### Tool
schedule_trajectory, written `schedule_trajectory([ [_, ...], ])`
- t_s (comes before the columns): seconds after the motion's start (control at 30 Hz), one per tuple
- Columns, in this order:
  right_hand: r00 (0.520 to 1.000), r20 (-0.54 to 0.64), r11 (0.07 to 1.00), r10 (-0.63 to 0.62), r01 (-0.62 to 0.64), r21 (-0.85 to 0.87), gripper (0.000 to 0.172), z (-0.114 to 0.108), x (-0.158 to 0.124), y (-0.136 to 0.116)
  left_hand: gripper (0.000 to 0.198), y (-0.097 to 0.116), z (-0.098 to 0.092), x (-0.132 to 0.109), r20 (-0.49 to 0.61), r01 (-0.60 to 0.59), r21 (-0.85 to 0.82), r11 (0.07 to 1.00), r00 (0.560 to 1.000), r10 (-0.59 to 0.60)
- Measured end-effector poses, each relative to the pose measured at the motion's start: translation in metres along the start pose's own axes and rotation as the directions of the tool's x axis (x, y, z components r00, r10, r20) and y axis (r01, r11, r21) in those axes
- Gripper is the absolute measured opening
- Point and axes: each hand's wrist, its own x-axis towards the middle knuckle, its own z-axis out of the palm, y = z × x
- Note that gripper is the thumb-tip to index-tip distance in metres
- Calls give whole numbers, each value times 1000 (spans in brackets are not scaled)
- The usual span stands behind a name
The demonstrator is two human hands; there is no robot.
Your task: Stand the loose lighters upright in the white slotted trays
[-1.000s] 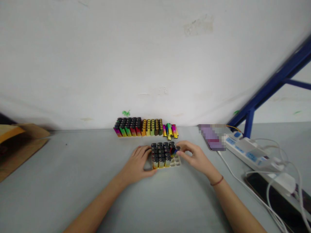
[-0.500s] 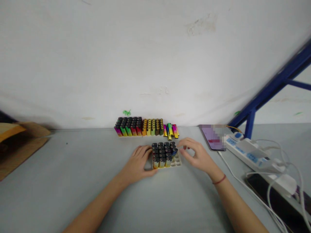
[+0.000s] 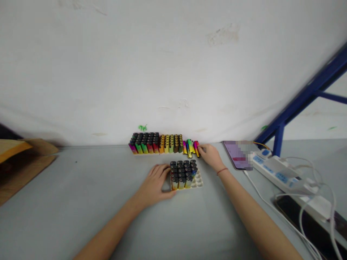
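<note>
My left hand (image 3: 155, 185) grips the left side of a white tray (image 3: 198, 181), fingers behind and thumb at the front corner. Black-topped lighters (image 3: 181, 173) stand upright in most of the tray, while round sockets show bare along its right side. Beyond it, my right hand (image 3: 210, 156) has its fingertips pinched on a pink lighter (image 3: 196, 144) at the right end of a small loose pile. Other shiny loose lighters (image 3: 189, 146) lie beside that one, in green, blue and purple.
Against the wall stand a block of black-topped lighters (image 3: 144, 143) and a block of gold-topped ones (image 3: 171, 143). To the right are a phone (image 3: 235, 155), a power strip (image 3: 282, 177) with white cables and a dark device (image 3: 300, 220). A cardboard box (image 3: 24, 173) sits far left.
My right hand has left the tray's right side and moved forward to the loose lighters, its fingers now on the pink one. The left hand stays on the tray.
</note>
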Motion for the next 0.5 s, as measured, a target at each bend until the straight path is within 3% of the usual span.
schedule_trajectory([
  [0.3, 982, 81, 957, 171, -146, -249, 13, -8, 2, -4, 63, 1, -1, 1, 4, 3, 9, 1000, 1000, -3],
  [0.4, 977, -1, 971, 213, -212, -106, 11, -9, -6, 0, 63, 0, 0, 0, 1, 4, 8, 1000, 1000, -4],
  [0.5, 963, -96, 927, 252, -211, 309, 7, -10, -19, 3, 64, 0, 1, 0, 2, -1, 6, 1000, 1000, 1],
])
